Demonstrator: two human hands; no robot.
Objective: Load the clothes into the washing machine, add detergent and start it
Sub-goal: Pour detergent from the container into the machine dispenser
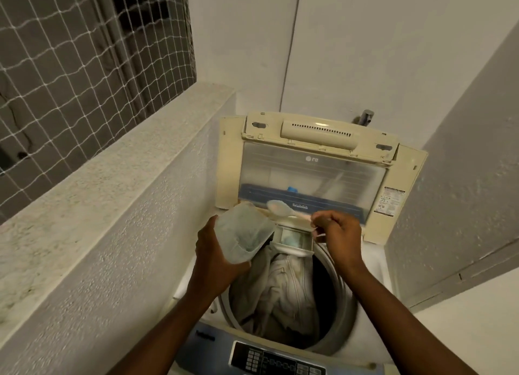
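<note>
translucent plastic tub [243,232] tilted in the left hand [216,255], whose fingers wrap its underside in a closed hold, mouth of the tub turned toward the right hand [338,235]. right hand pinched shut on the handle of a pale plastic spoon [280,208]; the spoon's bowl reaches out to the left of that pinch, above the tub's far rim. just below the spoon and between the two hands, the detergent drawer [293,241] stands pulled out over the drum, with pale blue-green powder visible in its compartment. beneath both hands, light-coloured clothes [280,290] lie inside the drum of the top-loading washing machine [373,270]. beyond the hands, the cream lid [317,161] stands raised against the wall. nearest the wrists, the dark control panel [276,360] runs along the front edge. left of the tub hand, a textured ledge [112,172] under netting [70,51].
</note>
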